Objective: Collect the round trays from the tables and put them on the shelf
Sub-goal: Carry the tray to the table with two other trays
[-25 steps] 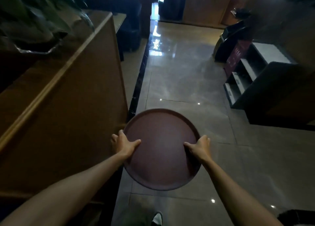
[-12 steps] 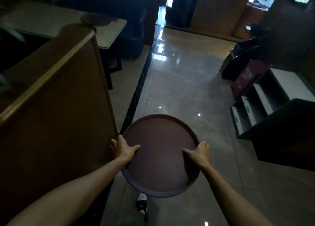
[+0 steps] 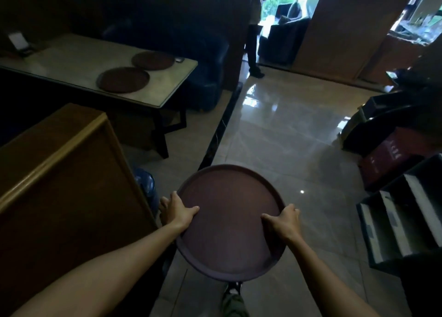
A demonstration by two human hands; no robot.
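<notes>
A round, rimmed, dark maroon plastic tray is carried level over the glossy tiled aisle, left hand and right hand each clamping its rim, thumbs on top. Two more round maroon trays lie on the pale stone-topped table ahead-left, likely the next pickup. A wooden partition crowds the left; the aisle is open ahead.

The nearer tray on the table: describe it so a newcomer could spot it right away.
Look to the pale-topped table at upper left, beyond the wooden partition. Two dark round trays lie flat on it. The nearer tray sits closer to the table's front edge; the far tray lies behind it toward the sofa, and a third tray is carried in both hands.
</notes>
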